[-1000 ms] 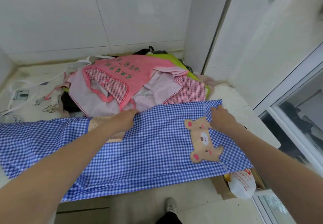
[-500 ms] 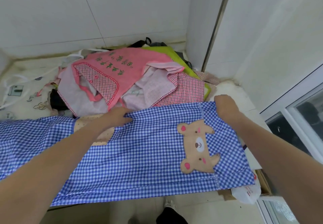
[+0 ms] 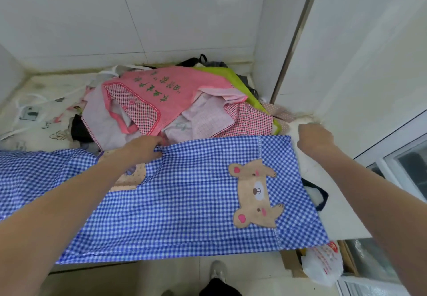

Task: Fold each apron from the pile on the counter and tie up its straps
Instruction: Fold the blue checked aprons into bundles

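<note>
A blue gingham apron [image 3: 189, 194] with a tan bear patch [image 3: 256, 194] lies spread across the counter, its near edge hanging over the front. My left hand [image 3: 143, 149] pinches the apron's far edge near the middle, where the cloth puckers. My right hand [image 3: 315, 138] is just right of the apron's far right corner, back of the hand up and fingers curled under out of sight. Whether it still holds the cloth cannot be told. Behind the blue apron is the pile of aprons [image 3: 171, 104], with a pink one on top.
A white printed apron [image 3: 34, 115] with loose straps lies at the far left. A dark strap [image 3: 320, 195] loops on the white counter [image 3: 337, 217] to the right. Walls close the back and right. Below the counter edge are a plastic bag [image 3: 323, 264] and a cardboard box [image 3: 288, 263].
The right hand slid right, off the apron's far right corner it was holding. The left hand stays on the far edge. The apron lies flatter and more spread.
</note>
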`<state>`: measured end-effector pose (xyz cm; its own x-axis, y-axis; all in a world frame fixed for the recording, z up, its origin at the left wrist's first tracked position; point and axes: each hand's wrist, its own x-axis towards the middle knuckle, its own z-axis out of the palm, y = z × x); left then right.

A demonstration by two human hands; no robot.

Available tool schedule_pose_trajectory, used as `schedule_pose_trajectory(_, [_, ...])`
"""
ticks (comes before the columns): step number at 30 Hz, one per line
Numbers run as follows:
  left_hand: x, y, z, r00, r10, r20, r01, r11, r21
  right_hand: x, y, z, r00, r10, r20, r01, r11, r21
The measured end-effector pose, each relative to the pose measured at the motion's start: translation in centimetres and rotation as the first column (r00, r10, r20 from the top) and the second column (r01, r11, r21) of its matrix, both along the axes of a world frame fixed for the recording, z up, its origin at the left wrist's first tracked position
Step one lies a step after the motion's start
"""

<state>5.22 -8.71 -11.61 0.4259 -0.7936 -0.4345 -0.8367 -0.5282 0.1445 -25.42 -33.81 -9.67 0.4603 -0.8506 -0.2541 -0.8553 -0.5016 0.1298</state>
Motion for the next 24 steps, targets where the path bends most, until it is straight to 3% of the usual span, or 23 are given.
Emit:
schedule_pose_trajectory(3, [-1.9, -1.8, 0.3, 0.998, -0.042, -0.037, 0.04, 0.997, -0.058, 1.8, -0.1, -0.5, 0.955, 0.245, 0.169, -0.258, 0.965, 0.055])
schedule_pose_trajectory(5, [-3.4, -3.4, 0.2, 0.994, -0.059, -0.095, 0.05, 0.995, -0.088, 3.0, 0.4, -1.3, 0.926, 0.337, 0.17, -0.364, 0.918, 0.16])
schedule_pose_trajectory(8, [-4.7, -5.0, 0.0, 0.994, -0.069, -0.086, 0.061, 0.994, -0.087, 3.4, 0.9, -2.0, 0.96, 0.278, 0.028, -0.277, 0.936, 0.217])
schedule_pose_trajectory(13, [-5.5, -5.0, -0.1, 0.995, -0.088, 0.042, 0.094, 0.981, -0.169, 2.1, 0.7, -1.7, 0.979, 0.198, 0.042, -0.196, 0.98, -0.033])
schedule_pose_trajectory(18, [-4.9, -4.6, -1.8, 0.991, -0.075, 0.111, 0.093, 0.982, -0.165, -0.1, 1.0, -0.7, 0.99, 0.088, -0.109, -0.093, 0.995, -0.043])
schedule_pose_trajectory(21, [-4.4, -5.2, -2.2, 0.989, -0.061, 0.137, 0.079, 0.988, -0.13, -0.4, 1.0, 0.1, 0.996, 0.026, -0.085, -0.033, 0.996, -0.081])
schedule_pose_trajectory(24, [-3.7, -5.3, -2.4, 0.991, -0.018, 0.136, 0.037, 0.989, -0.141, 0.3, 0.8, 0.4, 0.999, -0.04, 0.01, 0.04, 0.999, -0.016])
